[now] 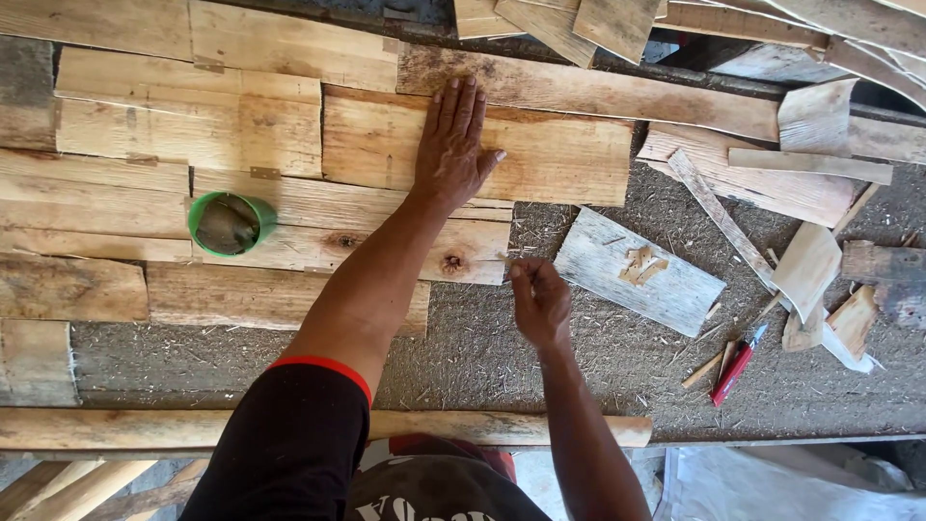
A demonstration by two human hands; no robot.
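Note:
My left hand (pixel 453 145) lies flat, fingers together, pressing on a pale wooden plank (pixel 559 159) among several planks laid side by side on a board. My right hand (pixel 538 299) is below it, fingers pinched together at the right end of a knotted plank (pixel 463 256); a small thin object seems held in the pinch, too small to identify. A green cup (pixel 230 224) with dark contents stands on the planks to the left of my left forearm.
A grey weathered board piece (pixel 637 270) lies right of my right hand. Loose wood scraps (pixel 810 260) and a red-handled knife (pixel 738 365) lie further right. A round wooden pole (pixel 502 427) runs along the near edge. More planks (pixel 598 24) are stacked at the top.

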